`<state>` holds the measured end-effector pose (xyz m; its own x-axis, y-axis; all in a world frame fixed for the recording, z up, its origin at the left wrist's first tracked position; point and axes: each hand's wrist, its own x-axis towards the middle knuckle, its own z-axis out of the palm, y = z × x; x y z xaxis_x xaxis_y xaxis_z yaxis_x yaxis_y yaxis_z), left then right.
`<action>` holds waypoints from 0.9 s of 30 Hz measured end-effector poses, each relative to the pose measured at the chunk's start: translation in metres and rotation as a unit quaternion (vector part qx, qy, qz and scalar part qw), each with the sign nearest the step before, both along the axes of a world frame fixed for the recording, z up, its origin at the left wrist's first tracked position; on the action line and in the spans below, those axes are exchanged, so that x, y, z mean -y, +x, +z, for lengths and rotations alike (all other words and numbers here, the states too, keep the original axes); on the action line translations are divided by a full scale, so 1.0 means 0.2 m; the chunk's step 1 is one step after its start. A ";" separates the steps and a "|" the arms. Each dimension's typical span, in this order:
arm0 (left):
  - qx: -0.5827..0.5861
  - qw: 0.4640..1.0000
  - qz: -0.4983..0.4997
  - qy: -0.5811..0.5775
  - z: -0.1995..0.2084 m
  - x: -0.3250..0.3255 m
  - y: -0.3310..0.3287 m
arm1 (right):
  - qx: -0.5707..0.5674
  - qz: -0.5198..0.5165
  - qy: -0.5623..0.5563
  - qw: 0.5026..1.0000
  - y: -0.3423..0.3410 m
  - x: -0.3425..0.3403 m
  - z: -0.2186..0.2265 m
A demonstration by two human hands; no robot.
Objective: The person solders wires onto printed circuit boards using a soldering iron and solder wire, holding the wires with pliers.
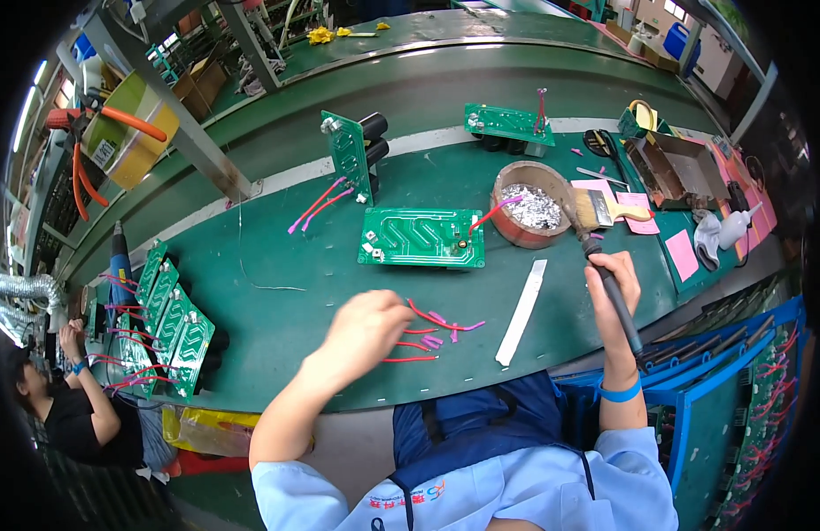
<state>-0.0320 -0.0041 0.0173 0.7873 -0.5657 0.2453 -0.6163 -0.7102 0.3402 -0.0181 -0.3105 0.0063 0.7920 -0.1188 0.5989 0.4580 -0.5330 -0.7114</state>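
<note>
Bench: green work surface (286, 323), filling the middle of the frame and bearing the parts below.
Circuit board: green board (421, 239) at the centre of the frame, lying flat and apart from both hands. Probably stiff and moderately light; its pads and joints look fragile, so the bare long edges would offer the safest hold.
Soldering iron: dark-handled tool (619, 310) right of centre, slanting, its metal end overlapping the pot's right rim; contact there cannot be told. Likely rigid and light, with a hot front; the handle is the place to grip.
Pot: round, thick-walled vessel (525, 234), upper right of centre, with silvery metal inside. Presumably heavy and steady, and best not touched.
Left hand: at the centre, low over the bench (370, 323), fingers curled together beside the loose wires; whether a wire is pinched cannot be told.
Right hand: right of centre (624, 281), wrapped around the iron's handle.
Loose wires: red leads (432, 319) below centre, just right of the left hand. Light and flexible, by appearance; best pinched along the insulated middle.
Board lead: one red wire (485, 217) running from the board's right end, its purple end over the pot. Likely springy; hold the insulation.
</note>
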 end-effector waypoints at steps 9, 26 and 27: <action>-0.057 0.988 0.003 0.144 -0.12 0.16 0.05 | 0.040 0.013 -0.035 0.998 -0.10 0.04 -0.03; -0.192 0.974 0.040 -0.110 0.13 0.05 0.00 | 0.030 0.060 0.020 0.998 -0.07 0.02 -0.08; -0.143 0.981 0.066 -0.115 0.13 0.05 0.01 | 0.031 0.057 0.022 0.998 -0.07 0.02 -0.08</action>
